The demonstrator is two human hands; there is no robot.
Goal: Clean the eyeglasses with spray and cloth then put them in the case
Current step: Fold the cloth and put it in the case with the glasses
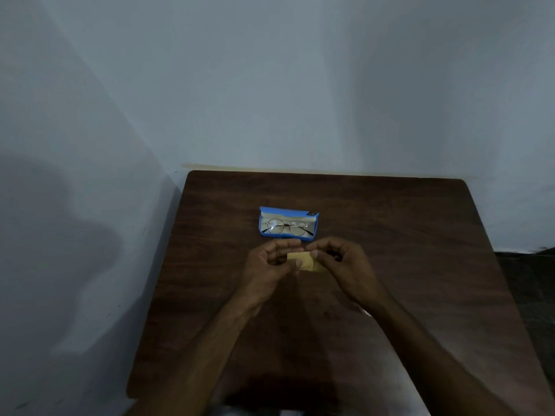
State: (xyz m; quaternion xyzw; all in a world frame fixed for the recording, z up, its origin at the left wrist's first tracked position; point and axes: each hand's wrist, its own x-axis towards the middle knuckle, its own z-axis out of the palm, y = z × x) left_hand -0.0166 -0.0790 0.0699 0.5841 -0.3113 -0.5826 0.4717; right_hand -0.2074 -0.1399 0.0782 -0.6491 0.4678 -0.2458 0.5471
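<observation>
A blue glasses case [264, 216] lies open on the dark wooden table [390, 235], a little beyond my hands. Round thin-framed eyeglasses [286, 227] rest inside it, lenses facing up. Just in front of the case I hold a small folded yellow cloth [306, 262] between both hands. My left hand [270, 265] pinches its left edge and my right hand [339, 262] pinches its top right, fingers curled. No spray bottle is in view.
The table stands against a pale wall [270, 85] at the back and left. A darker floor strip [528, 280] shows past the table's right edge. Bare tabletop lies on both sides of my forearms.
</observation>
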